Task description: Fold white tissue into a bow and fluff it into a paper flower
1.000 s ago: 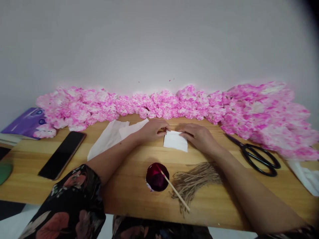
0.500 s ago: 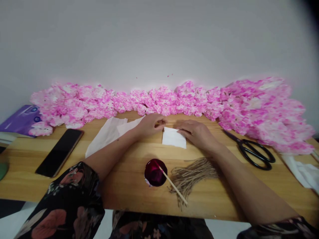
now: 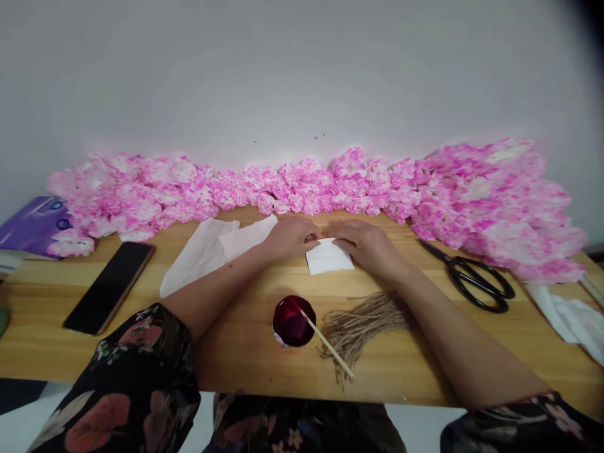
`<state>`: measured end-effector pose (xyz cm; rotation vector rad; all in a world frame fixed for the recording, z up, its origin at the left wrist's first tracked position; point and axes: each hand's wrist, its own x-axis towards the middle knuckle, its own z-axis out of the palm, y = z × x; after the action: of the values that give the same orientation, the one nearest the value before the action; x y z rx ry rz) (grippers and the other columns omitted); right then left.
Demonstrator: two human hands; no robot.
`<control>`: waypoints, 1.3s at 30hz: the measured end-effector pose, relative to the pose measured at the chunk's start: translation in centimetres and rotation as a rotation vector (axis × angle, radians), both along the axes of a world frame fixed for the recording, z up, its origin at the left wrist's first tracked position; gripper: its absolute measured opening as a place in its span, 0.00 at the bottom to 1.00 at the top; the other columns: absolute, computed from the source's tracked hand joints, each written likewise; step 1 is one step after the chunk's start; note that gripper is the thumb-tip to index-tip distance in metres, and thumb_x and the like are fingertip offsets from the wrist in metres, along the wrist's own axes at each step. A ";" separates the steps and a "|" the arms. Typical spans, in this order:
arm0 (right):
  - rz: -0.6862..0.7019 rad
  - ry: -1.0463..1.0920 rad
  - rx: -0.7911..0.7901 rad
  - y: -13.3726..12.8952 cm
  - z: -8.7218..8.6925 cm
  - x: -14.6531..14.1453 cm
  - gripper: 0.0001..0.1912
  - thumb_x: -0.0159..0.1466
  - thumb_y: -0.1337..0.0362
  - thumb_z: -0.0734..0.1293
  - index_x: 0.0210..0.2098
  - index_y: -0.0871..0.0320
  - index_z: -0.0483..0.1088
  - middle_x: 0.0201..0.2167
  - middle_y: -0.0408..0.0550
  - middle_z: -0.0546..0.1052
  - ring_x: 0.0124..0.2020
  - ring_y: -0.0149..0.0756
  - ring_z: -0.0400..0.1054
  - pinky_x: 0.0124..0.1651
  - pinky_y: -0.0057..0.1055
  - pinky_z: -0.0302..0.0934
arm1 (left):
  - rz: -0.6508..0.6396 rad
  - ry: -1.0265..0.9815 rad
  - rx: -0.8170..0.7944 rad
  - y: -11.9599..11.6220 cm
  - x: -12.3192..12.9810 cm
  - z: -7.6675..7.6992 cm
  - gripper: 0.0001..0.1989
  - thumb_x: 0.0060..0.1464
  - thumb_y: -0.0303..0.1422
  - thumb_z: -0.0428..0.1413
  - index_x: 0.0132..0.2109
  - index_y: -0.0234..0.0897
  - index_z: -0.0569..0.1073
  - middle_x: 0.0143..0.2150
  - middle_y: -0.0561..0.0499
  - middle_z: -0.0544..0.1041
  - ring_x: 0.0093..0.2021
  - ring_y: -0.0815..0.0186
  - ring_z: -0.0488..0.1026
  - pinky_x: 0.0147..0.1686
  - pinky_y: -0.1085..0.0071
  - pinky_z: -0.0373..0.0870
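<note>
Two hands at the white sheet point(image 3: 329, 258).
The left hand point(image 3: 293, 238), just off it a moment ago, now closes on its far left corner; the right hand point(image 3: 372, 246) pinches its far right, fingers nearly shut. The bowl point(image 3: 277, 338) sits bodyward of the grip.

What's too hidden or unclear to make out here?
Head view only:
Left hand: curled fingers hide any grip on the white sheet.
Brown strands: right forearm hides one end.
Green object: cut off by the left edge.
Specks on the wall: too small.
</note>
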<state>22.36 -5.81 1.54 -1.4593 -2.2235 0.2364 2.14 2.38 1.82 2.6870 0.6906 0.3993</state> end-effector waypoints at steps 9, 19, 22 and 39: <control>-0.120 -0.209 0.038 -1.0 0.8 -0.7 0.11 0.67 0.65 0.60 0.41 0.57 0.74 0.41 0.52 0.78 0.40 0.41 0.71 0.40 0.32 0.61 | -0.018 0.090 0.122 -0.8 -0.2 0.3 0.09 0.54 0.28 0.51 0.38 0.35 0.76 0.35 0.47 0.78 0.39 0.61 0.72 0.37 0.67 0.64; -0.135 -0.275 0.052 -1.3 0.9 -0.7 0.10 0.66 0.64 0.62 0.42 0.55 0.74 0.41 0.49 0.78 0.41 0.41 0.71 0.35 0.31 0.57 | -0.027 0.129 0.157 -0.7 -0.9 0.3 0.09 0.55 0.25 0.48 0.37 0.33 0.74 0.35 0.46 0.75 0.37 0.62 0.70 0.35 0.68 0.63; -0.134 -0.250 0.069 -1.4 0.8 -0.7 0.12 0.67 0.63 0.61 0.45 0.53 0.74 0.45 0.48 0.78 0.43 0.41 0.71 0.36 0.31 0.58 | -0.026 0.132 0.144 -0.6 -0.9 0.3 0.09 0.55 0.25 0.48 0.36 0.32 0.73 0.35 0.46 0.75 0.37 0.61 0.70 0.35 0.67 0.63; -0.164 -0.346 0.052 -1.7 1.0 -1.1 0.13 0.67 0.63 0.60 0.49 0.54 0.72 0.43 0.51 0.77 0.41 0.43 0.70 0.35 0.32 0.57 | -0.052 0.146 0.235 -0.7 -0.9 0.0 0.07 0.55 0.25 0.48 0.32 0.33 0.70 0.33 0.46 0.74 0.34 0.63 0.69 0.32 0.68 0.60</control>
<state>21.28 -7.54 2.57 -1.7515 -2.3319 -0.1381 1.21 1.71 1.81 2.9742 0.6484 0.2884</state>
